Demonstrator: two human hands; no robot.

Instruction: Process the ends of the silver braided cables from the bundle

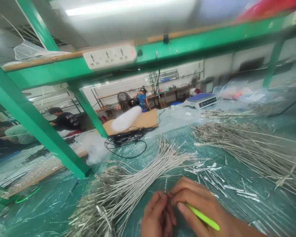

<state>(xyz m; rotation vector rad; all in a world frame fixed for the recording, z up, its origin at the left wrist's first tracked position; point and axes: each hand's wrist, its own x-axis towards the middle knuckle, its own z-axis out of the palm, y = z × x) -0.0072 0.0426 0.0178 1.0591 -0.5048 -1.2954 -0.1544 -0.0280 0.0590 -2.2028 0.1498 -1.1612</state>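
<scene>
At the bottom centre, my left hand [158,212] is closed in a pinch around a thin silvery cable [165,185], whose end sticks up above the fingers. Close beside it, my right hand [202,207] is curled around a slim tool with a bright yellow-green handle [204,218]. The working end of that tool is hidden by the fingers, so its kind does not show. Both sets of fingertips come together near the cable. Left of my hands lies a large bundle of silvery cables [138,176] with connectors. Small foil-like strips [214,177] are scattered on the right.
A second cable pile [251,148] spreads over the film-covered green table [49,200]. Behind stand a scale [201,100], a coiled black cable [128,140] and a cardboard piece [148,120]. A green frame post [46,138] rises at left. Other people sit in the background.
</scene>
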